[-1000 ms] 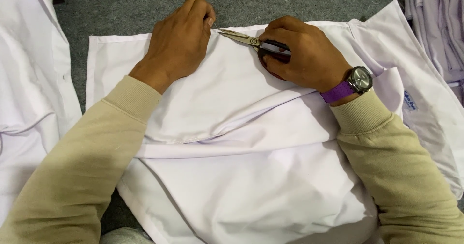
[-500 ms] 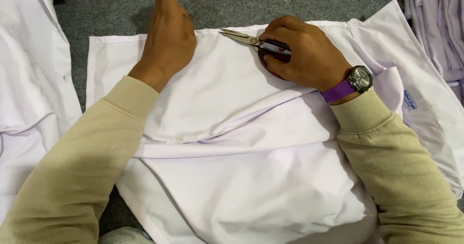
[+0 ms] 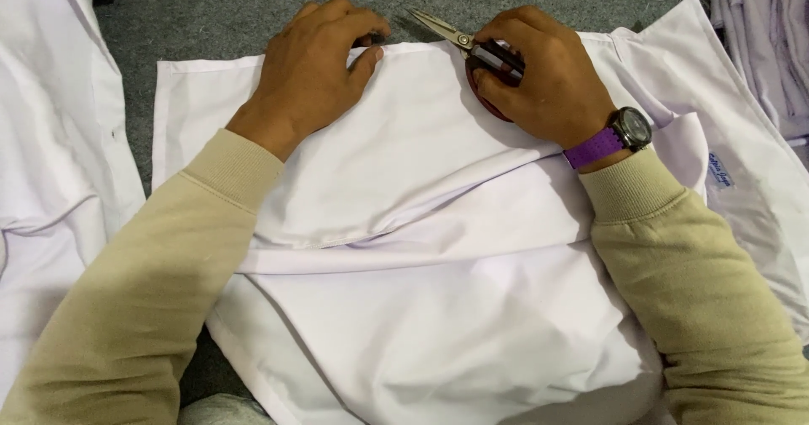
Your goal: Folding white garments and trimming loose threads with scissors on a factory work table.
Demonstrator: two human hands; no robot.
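A white folded garment (image 3: 438, 223) lies spread on a grey felt surface (image 3: 211, 21). My left hand (image 3: 316, 71) rests on the garment's top edge, with its fingers curled over the hem and pinching the cloth. My right hand (image 3: 548, 80), with a purple-strapped watch (image 3: 619, 134) on the wrist, grips small scissors (image 3: 459, 39) with dark red handles. The blades point left along the top edge, close to my left fingertips. Both arms wear beige sleeves.
More white garments lie at the left (image 3: 50, 138) and at the far right (image 3: 758, 37). A small blue label (image 3: 725, 172) shows on the cloth at the right. Loose thread bits are scattered on the grey surface at the top.
My left hand lifted off the cloth, then came back down onto the garment's top edge and closed on the hem. The scissors in my right hand stayed almost in place.
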